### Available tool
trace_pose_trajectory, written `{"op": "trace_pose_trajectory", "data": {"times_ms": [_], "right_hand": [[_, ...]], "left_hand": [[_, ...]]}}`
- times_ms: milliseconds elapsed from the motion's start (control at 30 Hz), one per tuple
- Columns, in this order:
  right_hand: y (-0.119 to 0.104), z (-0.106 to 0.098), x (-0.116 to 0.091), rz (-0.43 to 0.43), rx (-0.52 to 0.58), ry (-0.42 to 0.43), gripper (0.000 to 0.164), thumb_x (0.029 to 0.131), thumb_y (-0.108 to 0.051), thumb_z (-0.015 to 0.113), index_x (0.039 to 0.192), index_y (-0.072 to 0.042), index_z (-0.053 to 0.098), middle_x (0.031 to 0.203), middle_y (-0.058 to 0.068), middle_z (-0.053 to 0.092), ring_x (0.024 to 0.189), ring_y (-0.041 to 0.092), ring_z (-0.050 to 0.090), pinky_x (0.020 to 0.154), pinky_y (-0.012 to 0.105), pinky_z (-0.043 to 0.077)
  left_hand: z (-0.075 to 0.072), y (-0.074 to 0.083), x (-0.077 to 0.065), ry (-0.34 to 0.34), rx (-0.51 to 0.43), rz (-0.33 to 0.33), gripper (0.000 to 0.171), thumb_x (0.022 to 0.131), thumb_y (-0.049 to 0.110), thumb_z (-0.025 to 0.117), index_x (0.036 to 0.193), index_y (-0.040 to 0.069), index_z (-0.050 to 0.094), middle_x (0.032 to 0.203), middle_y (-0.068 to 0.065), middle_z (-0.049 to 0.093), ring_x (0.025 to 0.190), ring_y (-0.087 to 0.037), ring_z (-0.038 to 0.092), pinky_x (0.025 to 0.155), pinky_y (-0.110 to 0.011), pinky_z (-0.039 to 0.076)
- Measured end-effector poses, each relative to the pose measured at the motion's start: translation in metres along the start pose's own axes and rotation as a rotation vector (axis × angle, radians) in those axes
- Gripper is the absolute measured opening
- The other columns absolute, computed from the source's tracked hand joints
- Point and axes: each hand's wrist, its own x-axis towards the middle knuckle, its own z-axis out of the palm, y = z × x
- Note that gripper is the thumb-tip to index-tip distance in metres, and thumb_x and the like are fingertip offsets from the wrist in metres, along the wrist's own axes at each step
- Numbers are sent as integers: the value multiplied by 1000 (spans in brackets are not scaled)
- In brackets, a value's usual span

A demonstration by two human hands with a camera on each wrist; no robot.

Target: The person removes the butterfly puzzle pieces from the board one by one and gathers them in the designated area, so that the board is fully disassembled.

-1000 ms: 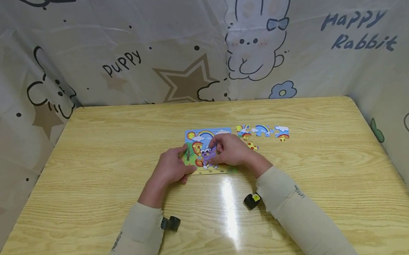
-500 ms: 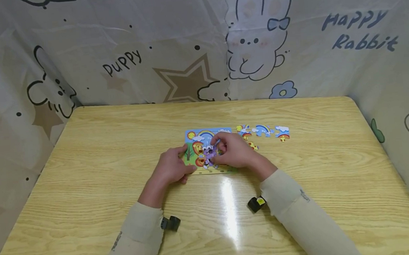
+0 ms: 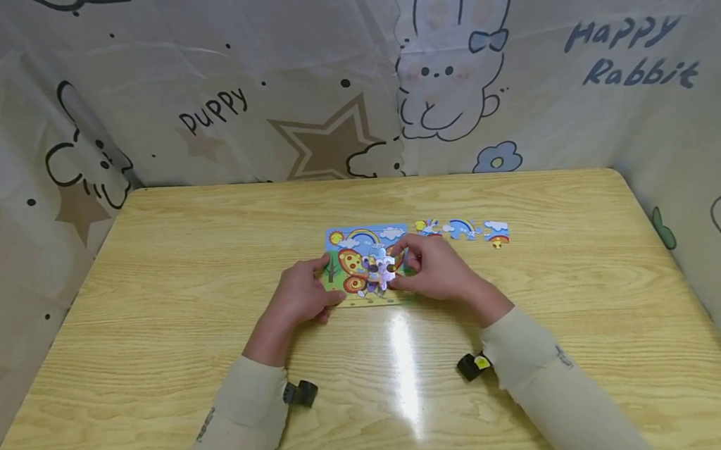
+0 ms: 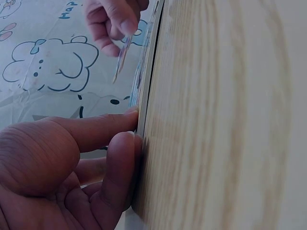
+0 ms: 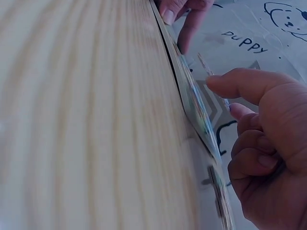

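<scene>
The right hand point(image 3: 440, 264) has its grip clamped on a purple jigsaw piece point(image 3: 384, 271), tilted just above the butterfly puzzle board point(image 3: 366, 238). Left of that grip, the left hand point(image 3: 302, 292) holds the board's left edge. Beyond and rightward, loose rainbow-scene jigsaw pieces point(image 3: 462, 228) lie on the desk point(image 3: 221, 229).

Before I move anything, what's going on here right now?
A person is working on a picture puzzle. The left grip pinches the left edge of the puzzle board, which lies on the table. The right grip pinches a puzzle piece raised just above the board, not set down. At least three loose pieces lie to the board's right.
</scene>
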Motion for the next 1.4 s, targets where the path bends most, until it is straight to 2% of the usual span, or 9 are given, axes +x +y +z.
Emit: {"op": "trace_pose_trajectory", "data": {"times_ms": [300,567,933,1400], "right_hand": [[10,-16,-18,110,19,4,39,77,-16,88,108,-12,64,63,-1,42,56,15,36,73,38,44],[24,-30,-33,132,-15,38,37,78,-18,88,106,-11,65,63,0,42,57,16,39,68,37,40],[38,-50,-49,150,-29,54,37,79,-14,87,107,-9,64,64,0,40,57,15,36,68,36,39],[60,-74,-62,235,-61,62,36,81,-19,86,108,-9,64,67,2,43,60,17,40,65,33,37]], "left_hand": [[0,0,0,-1,-5,-1,83,86,10,81,156,9,35,60,-12,57,43,-22,59,48,-35,55],[-1,-1,1,-7,14,8,84,86,12,81,156,9,34,60,-12,59,43,-22,60,50,-36,55],[-2,-1,0,-11,6,16,84,87,11,80,156,8,33,58,-12,58,42,-22,60,49,-35,54],[-1,-1,1,-9,11,6,84,87,11,80,156,9,33,58,-12,58,42,-22,59,50,-36,54]]}}
